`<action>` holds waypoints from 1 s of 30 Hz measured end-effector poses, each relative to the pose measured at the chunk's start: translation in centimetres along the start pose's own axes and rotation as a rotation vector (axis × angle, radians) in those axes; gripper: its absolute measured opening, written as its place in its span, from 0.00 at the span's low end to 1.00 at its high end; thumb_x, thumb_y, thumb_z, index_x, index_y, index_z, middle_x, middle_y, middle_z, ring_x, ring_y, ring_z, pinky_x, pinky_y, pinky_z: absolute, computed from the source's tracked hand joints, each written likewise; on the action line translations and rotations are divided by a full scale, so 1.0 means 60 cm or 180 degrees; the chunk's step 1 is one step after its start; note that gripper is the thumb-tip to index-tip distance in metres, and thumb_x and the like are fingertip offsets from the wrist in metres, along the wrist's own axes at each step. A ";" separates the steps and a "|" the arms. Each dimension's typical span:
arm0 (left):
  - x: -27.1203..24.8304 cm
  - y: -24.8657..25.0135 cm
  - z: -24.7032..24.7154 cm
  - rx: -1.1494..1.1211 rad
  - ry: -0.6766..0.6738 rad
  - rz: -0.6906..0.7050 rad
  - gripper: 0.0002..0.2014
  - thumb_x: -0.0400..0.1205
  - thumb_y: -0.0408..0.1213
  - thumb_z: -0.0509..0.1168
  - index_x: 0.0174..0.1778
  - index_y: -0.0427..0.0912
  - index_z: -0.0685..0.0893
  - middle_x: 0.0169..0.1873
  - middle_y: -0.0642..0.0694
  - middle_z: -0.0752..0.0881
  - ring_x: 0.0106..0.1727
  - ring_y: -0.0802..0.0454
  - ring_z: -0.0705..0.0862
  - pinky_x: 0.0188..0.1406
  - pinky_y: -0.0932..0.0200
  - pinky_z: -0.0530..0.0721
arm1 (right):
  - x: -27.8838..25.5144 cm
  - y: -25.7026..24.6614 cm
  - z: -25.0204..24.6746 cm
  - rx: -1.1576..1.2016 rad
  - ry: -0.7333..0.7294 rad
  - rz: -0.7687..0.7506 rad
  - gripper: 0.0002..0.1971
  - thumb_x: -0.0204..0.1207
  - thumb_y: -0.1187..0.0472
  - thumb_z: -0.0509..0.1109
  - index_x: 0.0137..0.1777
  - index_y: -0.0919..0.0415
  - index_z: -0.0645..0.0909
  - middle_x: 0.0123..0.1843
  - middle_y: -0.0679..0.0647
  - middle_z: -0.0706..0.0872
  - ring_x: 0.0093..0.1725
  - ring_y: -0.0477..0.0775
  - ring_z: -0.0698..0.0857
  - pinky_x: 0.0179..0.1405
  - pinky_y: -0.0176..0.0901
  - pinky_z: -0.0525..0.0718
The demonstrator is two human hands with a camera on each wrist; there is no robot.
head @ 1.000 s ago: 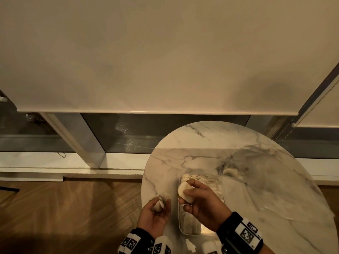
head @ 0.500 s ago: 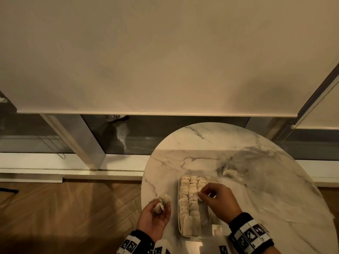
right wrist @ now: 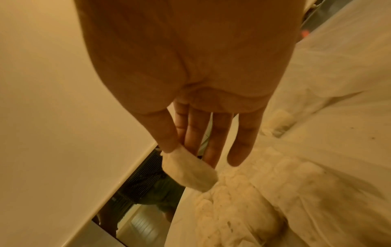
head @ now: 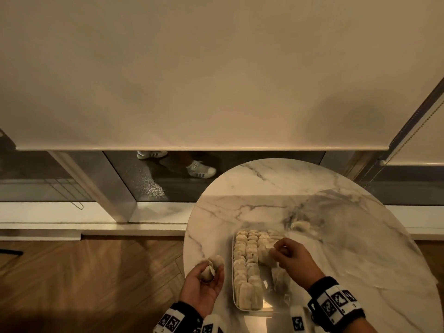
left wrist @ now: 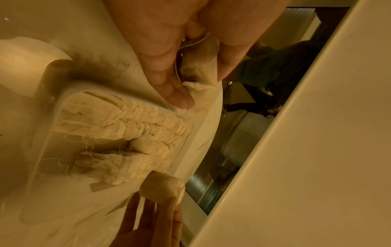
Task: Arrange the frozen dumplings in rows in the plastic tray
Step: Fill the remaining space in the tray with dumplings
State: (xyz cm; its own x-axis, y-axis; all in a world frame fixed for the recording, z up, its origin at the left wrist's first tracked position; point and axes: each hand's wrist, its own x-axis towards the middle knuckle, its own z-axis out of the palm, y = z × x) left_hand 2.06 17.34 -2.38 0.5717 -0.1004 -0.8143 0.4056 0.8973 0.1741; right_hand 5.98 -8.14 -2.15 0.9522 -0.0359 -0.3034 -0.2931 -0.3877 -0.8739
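A clear plastic tray (head: 249, 308) lies on the round marble table (head: 276, 188), with dumplings (head: 247, 263) packed in two full rows on its left side and a shorter third row at the far end. My right hand (head: 276, 252) hovers over the tray's right half and pinches one dumpling (head: 264, 255) between thumb and fingers (right wrist: 169, 143), just above the rows (right wrist: 243, 192). My left hand (head: 209, 277) stays left of the tray, palm up, fingers curled round a couple of dumplings (left wrist: 198, 66).
A crumpled clear plastic bag (head: 355, 236) with some dumplings (head: 300, 224) in it covers the table right of the tray. Table edge and wooden floor (head: 96, 284) are close on the left. Behind the window glass stand a person's white sneakers (head: 200, 169).
My right hand has carried its dumpling from the tray's left edge across to the right half, over the third row. Sneakers have appeared behind the window. The left hand has stayed put.
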 end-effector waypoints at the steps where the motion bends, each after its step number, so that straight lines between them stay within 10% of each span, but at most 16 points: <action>1: 0.001 0.000 0.001 0.0009 -0.0003 -0.0005 0.09 0.81 0.29 0.65 0.55 0.31 0.83 0.53 0.30 0.86 0.48 0.36 0.86 0.35 0.47 0.91 | 0.001 0.002 0.001 0.0166 -0.0051 0.0113 0.03 0.78 0.65 0.74 0.44 0.60 0.83 0.30 0.52 0.87 0.35 0.53 0.85 0.40 0.51 0.86; 16: 0.012 -0.007 0.011 0.0186 0.0076 0.0039 0.13 0.70 0.30 0.70 0.50 0.31 0.84 0.50 0.31 0.87 0.47 0.37 0.86 0.37 0.49 0.91 | 0.050 0.069 0.015 -0.0689 -0.0042 0.0843 0.01 0.79 0.63 0.73 0.47 0.57 0.84 0.39 0.55 0.91 0.34 0.50 0.90 0.23 0.33 0.80; 22: 0.015 -0.005 0.014 0.0176 0.0087 0.0036 0.13 0.70 0.29 0.70 0.50 0.30 0.84 0.48 0.31 0.87 0.48 0.37 0.86 0.39 0.49 0.90 | 0.068 0.051 0.035 -0.1084 -0.0690 0.0864 0.05 0.76 0.64 0.75 0.44 0.53 0.85 0.40 0.51 0.90 0.40 0.49 0.90 0.35 0.38 0.85; 30: 0.013 -0.002 0.016 0.0173 0.0104 0.0039 0.11 0.69 0.29 0.70 0.46 0.32 0.84 0.44 0.32 0.89 0.46 0.38 0.86 0.38 0.50 0.90 | 0.080 0.021 0.044 -0.2034 -0.0358 0.0531 0.07 0.73 0.63 0.69 0.44 0.52 0.87 0.48 0.52 0.88 0.48 0.50 0.85 0.44 0.33 0.77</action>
State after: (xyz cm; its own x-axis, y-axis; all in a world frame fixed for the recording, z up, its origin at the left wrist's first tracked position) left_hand 3.11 16.74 -2.52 0.5537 -0.0746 -0.8294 0.4374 0.8736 0.2135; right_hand 9.92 -6.36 -5.73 0.8736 -0.0598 -0.4829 -0.2939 -0.8559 -0.4256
